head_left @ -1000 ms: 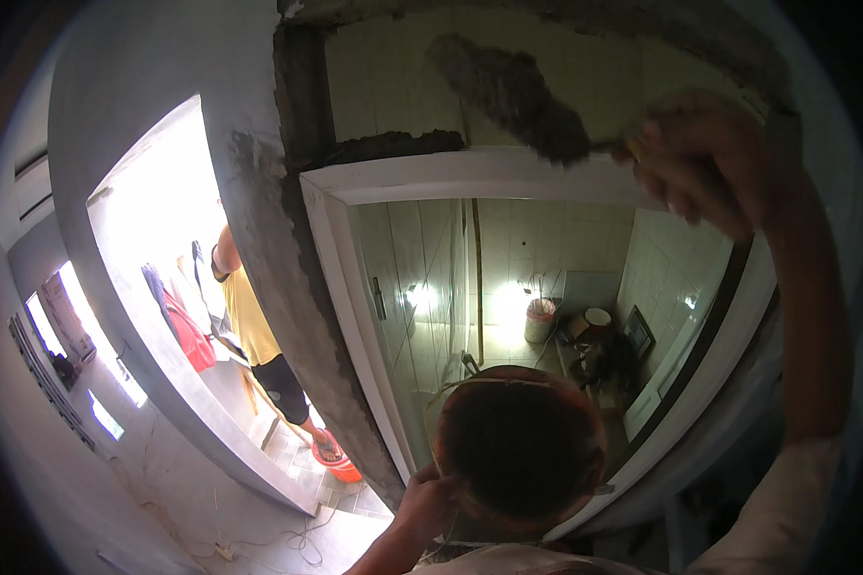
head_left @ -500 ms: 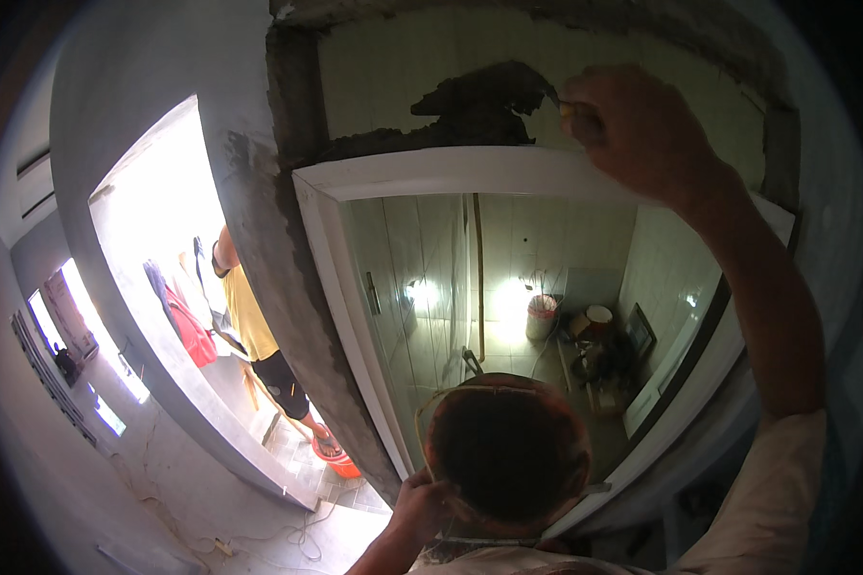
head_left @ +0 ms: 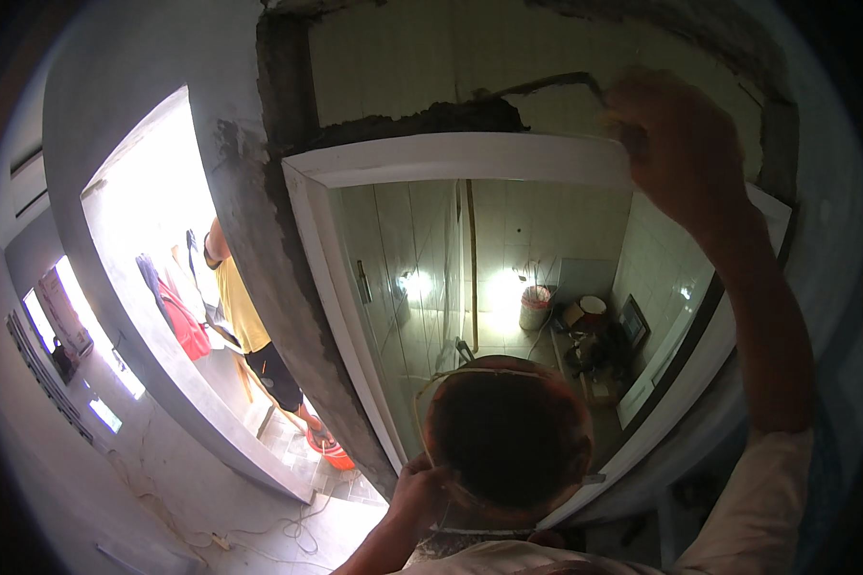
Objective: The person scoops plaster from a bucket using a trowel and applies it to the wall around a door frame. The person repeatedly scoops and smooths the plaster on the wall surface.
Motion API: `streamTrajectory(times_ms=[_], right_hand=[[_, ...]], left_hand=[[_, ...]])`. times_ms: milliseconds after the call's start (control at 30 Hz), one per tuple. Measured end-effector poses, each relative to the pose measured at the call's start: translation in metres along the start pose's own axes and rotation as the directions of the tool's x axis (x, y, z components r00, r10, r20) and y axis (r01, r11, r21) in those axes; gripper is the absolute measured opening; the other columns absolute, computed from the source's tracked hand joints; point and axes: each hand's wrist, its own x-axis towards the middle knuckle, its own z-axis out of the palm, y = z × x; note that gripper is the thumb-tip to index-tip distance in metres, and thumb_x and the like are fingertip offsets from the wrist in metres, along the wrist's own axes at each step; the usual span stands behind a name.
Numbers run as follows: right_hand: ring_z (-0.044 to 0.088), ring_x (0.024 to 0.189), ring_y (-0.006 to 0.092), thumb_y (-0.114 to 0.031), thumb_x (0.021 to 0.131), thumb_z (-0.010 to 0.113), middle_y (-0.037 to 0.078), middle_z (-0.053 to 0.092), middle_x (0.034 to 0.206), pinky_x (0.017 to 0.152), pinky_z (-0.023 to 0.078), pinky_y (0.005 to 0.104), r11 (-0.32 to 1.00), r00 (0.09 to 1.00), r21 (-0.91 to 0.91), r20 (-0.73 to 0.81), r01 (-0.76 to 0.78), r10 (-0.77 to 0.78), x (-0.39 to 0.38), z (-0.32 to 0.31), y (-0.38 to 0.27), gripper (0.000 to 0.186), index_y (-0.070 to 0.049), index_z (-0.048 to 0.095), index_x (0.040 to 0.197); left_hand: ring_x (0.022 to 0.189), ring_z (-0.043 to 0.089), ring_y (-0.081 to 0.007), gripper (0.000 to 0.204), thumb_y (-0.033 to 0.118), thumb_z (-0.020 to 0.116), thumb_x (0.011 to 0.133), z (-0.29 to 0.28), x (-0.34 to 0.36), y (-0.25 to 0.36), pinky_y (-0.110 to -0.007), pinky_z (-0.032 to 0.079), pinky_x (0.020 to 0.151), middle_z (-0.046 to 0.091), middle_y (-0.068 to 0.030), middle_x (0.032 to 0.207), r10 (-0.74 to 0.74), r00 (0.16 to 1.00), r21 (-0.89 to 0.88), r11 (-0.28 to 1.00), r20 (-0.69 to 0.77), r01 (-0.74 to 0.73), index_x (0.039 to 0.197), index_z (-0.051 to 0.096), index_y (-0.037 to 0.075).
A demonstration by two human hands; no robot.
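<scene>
My right hand point(head_left: 681, 153) is raised and shut on the handle of a trowel point(head_left: 547, 86). Its thin blade lies edge-on against the wall above a white door frame point(head_left: 451, 155). A dark band of wet mortar point(head_left: 422, 123) fills the gap between the frame's top and the pale wall, just left of the blade. At the bottom middle is a head with a band round it point(head_left: 508, 441). A hand that looks like my left hand point(head_left: 417, 491) rests with curled fingers against its side; what it holds is hidden.
Through the frame is a tiled room with a white bucket point(head_left: 535, 307), clutter and bright lamp glare. At the left, a person in a yellow shirt point(head_left: 240, 307) stands in a sunlit doorway by an orange bucket point(head_left: 331, 450). Cables point(head_left: 297, 522) lie on the floor.
My right hand brought the mortar-loaded trowel down and left to the gap over the frame. The blade has turned edge-on and its load is gone.
</scene>
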Motion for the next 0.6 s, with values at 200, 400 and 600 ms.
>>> streamTrajectory(times_ms=[200,400,600], right_hand=[[0.067,0.097,0.0287,-0.006,0.082,0.071,0.007,0.067,0.101,0.086,0.055,0.0432,0.998,0.986,0.025,0.157,-0.057,0.052,-0.014,-0.013,-0.002,0.023,-0.010,0.067,0.104],[0.068,0.100,0.0294,-0.008,0.082,0.070,0.008,0.069,0.107,0.088,0.055,0.0432,0.997,0.994,0.056,-0.093,-0.045,0.050,-0.017,0.008,0.017,0.025,-0.009,0.068,0.106],[0.068,0.099,0.0312,-0.012,0.082,0.074,0.009,0.069,0.106,0.088,0.054,0.0428,0.975,0.963,0.146,0.236,-0.166,0.128,0.016,0.017,-0.021,0.025,-0.008,0.068,0.106]], left_hand=[[0.088,0.070,-0.0295,0.029,-0.003,0.055,0.086,-0.006,-0.004,0.005,-0.044,0.059,0.078,0.069,-0.0146,0.102,-0.005,0.999,0.023,1.000,0.034,0.004,0.114,0.062,-0.003],[0.088,0.071,-0.0304,0.029,-0.005,0.055,0.085,0.003,-0.004,0.013,-0.044,0.060,0.076,0.070,-0.0160,0.102,0.019,1.000,0.041,0.999,0.007,-0.019,0.112,0.062,-0.005],[0.086,0.070,-0.0298,0.031,-0.005,0.054,0.084,-0.013,0.016,0.002,-0.045,0.059,0.076,0.070,-0.0150,0.100,0.040,0.999,0.047,0.998,0.023,-0.041,0.114,0.062,-0.006]])
